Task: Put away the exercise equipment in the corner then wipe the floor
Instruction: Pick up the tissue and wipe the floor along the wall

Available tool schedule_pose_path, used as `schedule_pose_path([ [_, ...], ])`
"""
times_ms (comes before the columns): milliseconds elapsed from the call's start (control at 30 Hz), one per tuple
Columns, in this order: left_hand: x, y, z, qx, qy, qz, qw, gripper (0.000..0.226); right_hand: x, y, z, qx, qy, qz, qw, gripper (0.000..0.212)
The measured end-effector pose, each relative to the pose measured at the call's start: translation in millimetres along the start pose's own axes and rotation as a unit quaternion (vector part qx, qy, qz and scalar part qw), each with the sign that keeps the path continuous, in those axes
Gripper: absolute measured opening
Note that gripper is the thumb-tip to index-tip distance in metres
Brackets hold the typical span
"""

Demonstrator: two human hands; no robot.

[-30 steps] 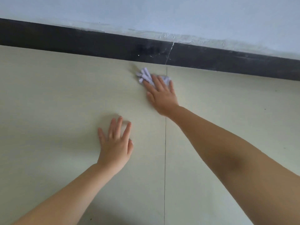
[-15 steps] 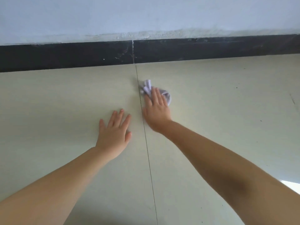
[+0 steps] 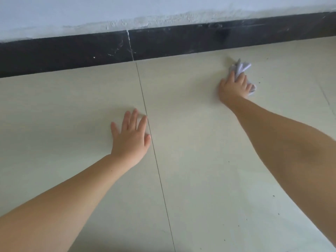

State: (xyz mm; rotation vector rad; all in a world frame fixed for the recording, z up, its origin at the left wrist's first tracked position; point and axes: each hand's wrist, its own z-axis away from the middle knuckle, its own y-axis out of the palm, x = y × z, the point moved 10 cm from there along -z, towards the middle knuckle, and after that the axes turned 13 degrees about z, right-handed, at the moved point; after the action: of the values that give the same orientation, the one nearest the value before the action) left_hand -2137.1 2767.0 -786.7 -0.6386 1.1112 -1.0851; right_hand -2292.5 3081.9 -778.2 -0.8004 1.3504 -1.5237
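The crumpled white cloth point(image 3: 241, 70) lies on the pale tiled floor point(image 3: 190, 160), over toward the right and near the dark baseboard point(image 3: 72, 53) without touching it. The right hand point(image 3: 233, 88) is pressed down on top of it, fingers fairly straight and spread over the wad, so that bunched folds stick out beyond the fingertips toward the wall and a little more peeks out at the right edge of the hand. Whether the thumb hooks under the cloth I cannot tell; it looks like a flat press rather than a fist.

The left hand point(image 3: 131, 139) holds nothing. It is planted flat on the floor, palm down, fingers straight and slightly fanned, its thumb side just beside the thin dark grout line point(image 3: 158, 171) that runs from the baseboard down toward the viewer. The two hands are well apart, the grout line between them, and the right one is farther forward than the left.

Both forearms are bare and reach in from the lower corners. A few tiny dark specks dot the tile on the right side. Above the baseboard the light blue wall point(image 3: 163, 8) has a rough, chipped lower edge, and a pale vertical seam point(image 3: 130, 46) splits the baseboard roughly above the grout line.
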Motion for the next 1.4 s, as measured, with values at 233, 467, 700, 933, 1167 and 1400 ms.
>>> schedule_pose_path([
  [233,8.6,-15.8,-1.3,-0.037,0.069,-0.006,0.997,0.050,167.5,35.6,230.6,-0.062,-0.370,-0.007,0.927,0.057],
  [467,19.9,-2.8,-3.8,0.049,0.045,-0.060,0.996,0.059,1.7,17.3,72.1,-0.024,-0.152,0.025,0.988,0.053],
  [700,19.7,-4.8,-4.7,0.077,0.019,-0.030,0.996,0.072,52.5,30.0,153.2,-0.031,-0.157,-0.015,0.987,0.058],
  [933,14.9,-17.8,-16.4,0.113,0.002,0.058,0.992,0.075,125.2,58.7,325.2,-0.017,-0.430,0.033,0.902,0.054],
  [1167,22.0,-13.5,-15.2,0.139,-0.019,0.038,0.989,0.081,-107.2,42.8,138.4,0.059,0.031,-0.020,0.998,0.055],
  [1400,22.1,-13.1,-17.5,0.144,-0.011,0.042,0.989,0.080,82.0,47.7,275.1,-0.051,-0.187,-0.042,0.980,0.056],
])
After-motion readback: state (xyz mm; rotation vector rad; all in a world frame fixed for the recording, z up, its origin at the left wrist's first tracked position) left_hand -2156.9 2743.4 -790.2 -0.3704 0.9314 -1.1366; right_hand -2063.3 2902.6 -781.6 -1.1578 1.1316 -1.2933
